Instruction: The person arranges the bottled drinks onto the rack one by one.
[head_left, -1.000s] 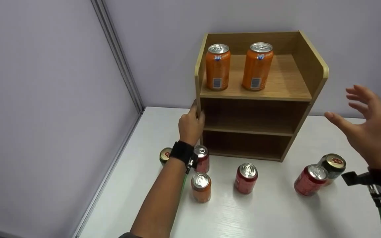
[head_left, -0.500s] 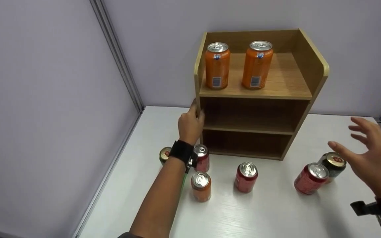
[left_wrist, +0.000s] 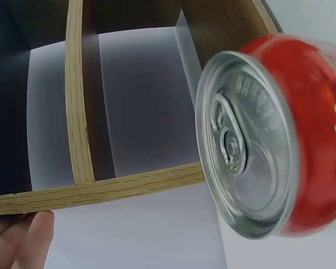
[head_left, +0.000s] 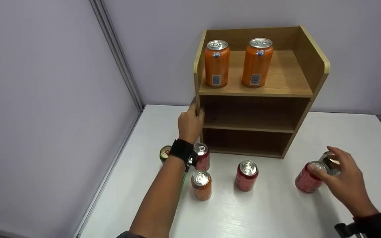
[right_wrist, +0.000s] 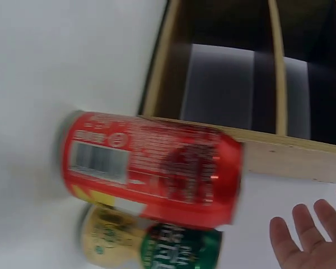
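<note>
My left hand grips the left side panel of a wooden shelf; in the left wrist view its fingers lie against the panel's outer side. Two orange soda cans stand upright on the top tier. At the right, my right hand hovers over a red Coke can and a dark green can behind it, thumb and fingers spread. The right wrist view shows its fingers apart from the red can. My hand partly hides the green can.
Another red can stands before the shelf. Below my left wrist are a red Coke can, an orange can and a green can, partly hidden by the arm. A wall rises behind the shelf.
My right hand has come down and to the left, from beside the shelf to over the red and green cans at the right. My left hand keeps its grip on the shelf.
</note>
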